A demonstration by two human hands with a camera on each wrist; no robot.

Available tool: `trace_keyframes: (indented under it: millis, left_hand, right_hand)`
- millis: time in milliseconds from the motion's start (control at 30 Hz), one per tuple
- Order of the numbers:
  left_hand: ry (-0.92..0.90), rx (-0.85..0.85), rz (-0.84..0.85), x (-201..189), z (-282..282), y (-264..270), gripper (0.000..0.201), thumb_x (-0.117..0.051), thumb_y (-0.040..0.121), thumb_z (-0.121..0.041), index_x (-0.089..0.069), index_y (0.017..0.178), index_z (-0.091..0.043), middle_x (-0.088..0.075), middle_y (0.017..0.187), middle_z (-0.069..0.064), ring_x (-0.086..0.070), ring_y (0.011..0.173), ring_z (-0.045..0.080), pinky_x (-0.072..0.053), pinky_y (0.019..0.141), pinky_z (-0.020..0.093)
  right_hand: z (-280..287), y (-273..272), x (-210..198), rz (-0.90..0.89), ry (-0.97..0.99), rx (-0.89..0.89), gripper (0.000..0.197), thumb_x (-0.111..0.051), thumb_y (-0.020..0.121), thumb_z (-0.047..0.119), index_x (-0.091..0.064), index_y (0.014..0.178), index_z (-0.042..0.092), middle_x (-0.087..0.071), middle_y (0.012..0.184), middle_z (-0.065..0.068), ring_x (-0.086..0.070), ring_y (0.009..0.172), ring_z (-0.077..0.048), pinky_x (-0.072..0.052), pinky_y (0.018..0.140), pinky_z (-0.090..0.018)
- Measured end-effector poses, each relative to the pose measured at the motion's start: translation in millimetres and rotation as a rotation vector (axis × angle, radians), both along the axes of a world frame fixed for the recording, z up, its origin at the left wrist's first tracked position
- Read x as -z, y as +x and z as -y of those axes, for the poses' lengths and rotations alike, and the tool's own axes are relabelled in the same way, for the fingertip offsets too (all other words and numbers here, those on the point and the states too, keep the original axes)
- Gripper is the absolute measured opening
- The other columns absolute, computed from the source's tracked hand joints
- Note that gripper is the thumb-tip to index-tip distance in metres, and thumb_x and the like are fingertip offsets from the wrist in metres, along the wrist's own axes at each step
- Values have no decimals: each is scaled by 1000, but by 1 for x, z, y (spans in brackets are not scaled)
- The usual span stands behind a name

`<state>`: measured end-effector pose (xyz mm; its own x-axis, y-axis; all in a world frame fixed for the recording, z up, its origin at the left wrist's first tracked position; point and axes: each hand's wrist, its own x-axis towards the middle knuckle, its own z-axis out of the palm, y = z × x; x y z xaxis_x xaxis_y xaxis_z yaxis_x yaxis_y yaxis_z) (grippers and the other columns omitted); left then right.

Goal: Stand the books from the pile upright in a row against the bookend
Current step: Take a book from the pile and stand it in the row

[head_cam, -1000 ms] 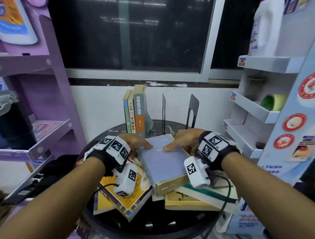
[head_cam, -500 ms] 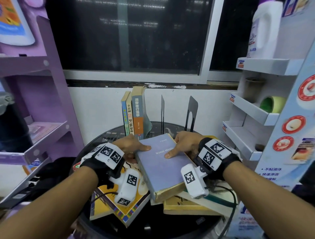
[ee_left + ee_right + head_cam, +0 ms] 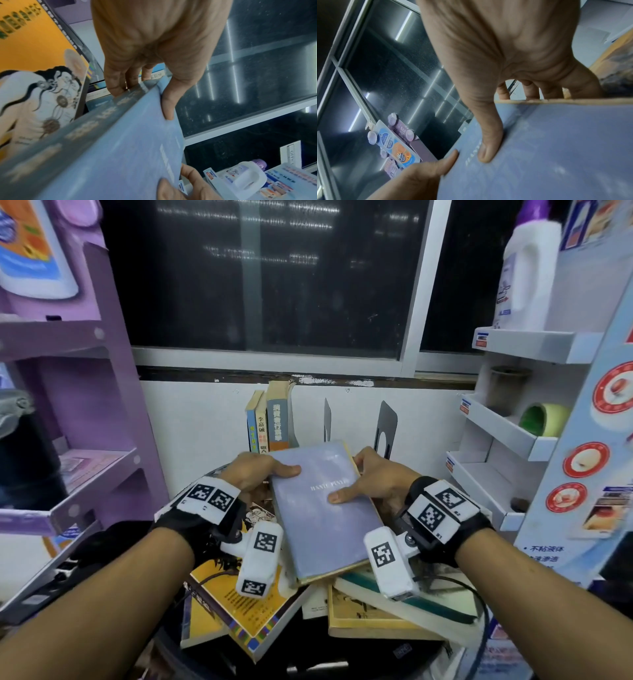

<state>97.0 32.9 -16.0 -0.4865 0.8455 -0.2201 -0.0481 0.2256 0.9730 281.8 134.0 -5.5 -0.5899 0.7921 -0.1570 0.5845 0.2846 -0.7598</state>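
Observation:
A lavender-blue hardback [image 3: 318,508] is held between both hands above the pile, its far end raised. My left hand [image 3: 260,472] grips its spine edge, thumb on the cover [image 3: 168,105] and fingers under. My right hand [image 3: 370,481] grips the page edge, thumb on the cover [image 3: 488,146] and fingers beneath. Three books [image 3: 270,422] stand upright at the back of the round black table [image 3: 404,652]. Two black bookend plates [image 3: 385,422] stand to their right. The pile holds an orange-yellow book [image 3: 233,604], a green-edged book [image 3: 418,601] and a tan one [image 3: 363,618].
A purple shelf unit [image 3: 68,405] stands close on the left. A white and blue display rack [image 3: 534,412] with a detergent bottle [image 3: 527,268] and a green tape roll [image 3: 544,419] is on the right. A dark window [image 3: 267,275] and white wall lie behind the table.
Both hands have lifted the lavender book's far end off the pile and carried it back toward the standing books. The head view has tilted slightly.

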Motion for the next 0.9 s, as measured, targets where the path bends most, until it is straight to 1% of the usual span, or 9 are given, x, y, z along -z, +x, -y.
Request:
trace_keyframes:
  millis: [67, 167, 233, 333, 400, 567, 633, 767, 900]
  left_hand:
    - [84, -33, -5, -12, 3, 0, 39, -80, 71, -3, -64, 106, 3, -72, 91, 16, -69, 75, 29, -56, 56, 31]
    - [219, -78, -24, -30, 12, 1, 28, -76, 74, 4, -62, 97, -3, -69, 83, 11, -68, 61, 21, -50, 43, 21]
    - [303, -95, -27, -39, 19, -1, 32, -75, 74, 6, -62, 102, -3, -70, 86, 10, -69, 60, 17, -51, 45, 21]
    - [389, -118, -17, -44, 29, -5, 43, -77, 71, 5, -63, 111, -3, -73, 97, 13, -70, 77, 23, -59, 55, 31]
    - [452, -123, -11, -43, 35, -8, 48, -77, 69, 7, -63, 114, -5, -73, 100, 11, -70, 79, 22, -59, 58, 31]
    - [525, -93, 34, -31, 50, -13, 50, -70, 71, 15, -63, 114, -9, -70, 94, 6, -71, 70, 15, -56, 56, 26]
    - [531, -71, 50, -24, 54, -15, 48, -67, 72, 18, -64, 111, -11, -71, 91, 5, -71, 67, 13, -56, 55, 27]
    - [532, -40, -28, -18, 59, -20, 52, -70, 71, 14, -62, 113, -14, -69, 95, 2, -69, 76, 14, -56, 57, 26]
    - [520, -13, -110, -18, 58, -22, 53, -72, 73, 9, -56, 117, -16, -62, 102, 3, -63, 85, 19, -55, 56, 25]
  right_hand:
    - [4, -2, -5, -93, -10, 19, 75, -89, 67, 15, -33, 116, 13, -51, 101, -1, -57, 90, -19, -56, 75, -41]
    - [13, -6, -14, -176, 41, 10, 76, -86, 71, 16, -28, 120, 14, -51, 96, 1, -54, 80, -11, -53, 62, -28]
    - [18, -13, -15, -241, 91, 10, 77, -87, 69, 18, -28, 118, 16, -55, 99, 0, -57, 85, -13, -54, 66, -29]
    - [28, -27, -12, -327, 145, 38, 79, -89, 65, 21, -28, 115, 19, -61, 111, -6, -62, 99, -23, -56, 79, -41]
    - [35, -34, -9, -345, 218, 45, 81, -90, 64, 21, -29, 117, 21, -60, 111, -3, -61, 100, -23, -55, 80, -40]
    - [49, -44, -1, -361, 320, 18, 74, -89, 65, 18, -39, 121, 17, -55, 103, 6, -54, 90, -14, -41, 56, -13]
    - [52, -47, 6, -339, 330, 14, 73, -88, 67, 19, -41, 122, 17, -58, 107, 3, -55, 92, -15, -43, 61, -19]
    - [56, -53, 15, -365, 313, 40, 72, -85, 71, 18, -40, 127, 19, -61, 123, -3, -60, 108, -23, -52, 87, -39]
    - [54, -56, 19, -448, 235, 72, 74, -82, 75, 21, -34, 131, 23, -61, 122, -1, -62, 107, -23, -54, 89, -47]
